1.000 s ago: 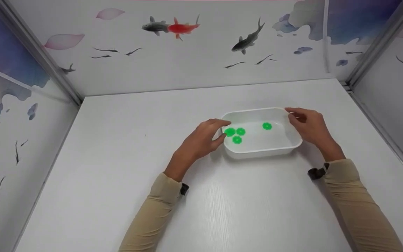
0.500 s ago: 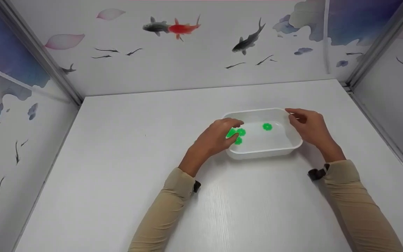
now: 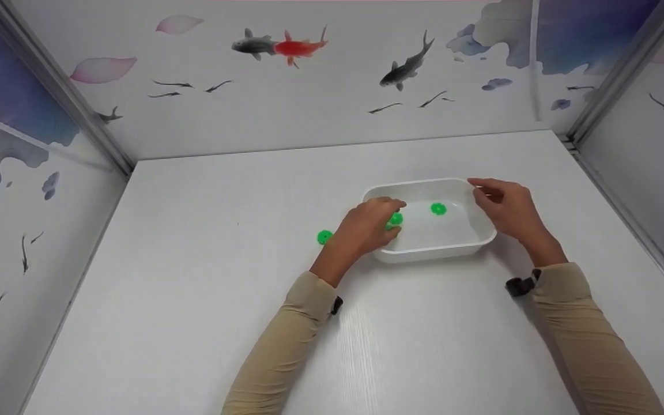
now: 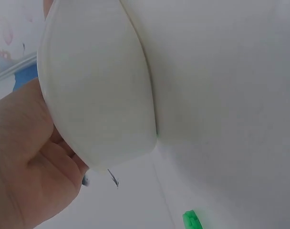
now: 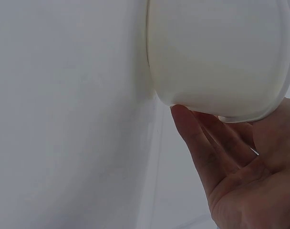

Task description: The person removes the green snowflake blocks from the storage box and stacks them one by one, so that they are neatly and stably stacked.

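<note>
The white tray [image 3: 436, 233] is placed right of centre in the head view, its right end gripped at the rim between the thumb and fingers of the right hand [image 3: 510, 208]. Its left end is overlapped by the left hand [image 3: 366, 226], whose thumb and forefinger are parted beside green pieces [image 3: 396, 218] (partly hidden). Another green flower [image 3: 438, 208] is seen farther right inside; a loose green disc [image 3: 324, 237] is left on the table [image 3: 193, 276]

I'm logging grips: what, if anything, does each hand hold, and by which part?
The right hand grips the white tub by its right end; whether the left hand holds anything cannot be told.
</note>
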Demonstrator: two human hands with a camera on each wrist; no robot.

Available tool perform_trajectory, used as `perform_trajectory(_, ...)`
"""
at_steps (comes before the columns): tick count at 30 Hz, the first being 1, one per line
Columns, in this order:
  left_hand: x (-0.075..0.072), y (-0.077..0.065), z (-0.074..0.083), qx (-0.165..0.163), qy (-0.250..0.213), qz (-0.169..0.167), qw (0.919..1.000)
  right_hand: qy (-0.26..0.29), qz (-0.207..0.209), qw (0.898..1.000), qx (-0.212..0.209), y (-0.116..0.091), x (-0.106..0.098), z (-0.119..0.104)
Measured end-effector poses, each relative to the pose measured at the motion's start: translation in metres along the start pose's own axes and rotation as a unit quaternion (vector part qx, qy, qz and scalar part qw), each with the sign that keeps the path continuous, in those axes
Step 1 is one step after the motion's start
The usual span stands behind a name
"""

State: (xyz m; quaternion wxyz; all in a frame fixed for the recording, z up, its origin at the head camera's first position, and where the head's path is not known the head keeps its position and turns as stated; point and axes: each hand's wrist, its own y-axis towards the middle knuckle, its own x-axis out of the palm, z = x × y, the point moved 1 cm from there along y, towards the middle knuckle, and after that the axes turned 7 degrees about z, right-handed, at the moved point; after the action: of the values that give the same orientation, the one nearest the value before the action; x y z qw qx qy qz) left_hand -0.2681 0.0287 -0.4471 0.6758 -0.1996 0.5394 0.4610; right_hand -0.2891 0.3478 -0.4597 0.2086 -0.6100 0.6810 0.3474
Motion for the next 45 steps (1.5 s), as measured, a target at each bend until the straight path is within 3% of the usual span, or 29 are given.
perform_trajectory(11, 0.001, 0.008, 0.007, -0.024, 0.071, -0.046, 0.9961, -0.001, 0.013, 1.0, -0.01, 0.0, 0.002, 0.001)
perform_trajectory(24, 0.002, 0.01, 0.014, -0.041, 0.12, -0.076, 0.989, -0.002, 0.0, 1.0, -0.006, -0.001, 0.001, 0.0)
perform_trajectory(34, 0.001, 0.017, 0.012, -0.056, 0.093, -0.089, 0.9901, -0.008, -0.004, 1.0, 0.0, -0.001, 0.0, -0.001)
perform_trajectory(45, 0.001, 0.017, 0.011, -0.041, 0.09, -0.089, 0.991, -0.006, 0.003, 1.0, -0.002, 0.0, 0.002, -0.001)
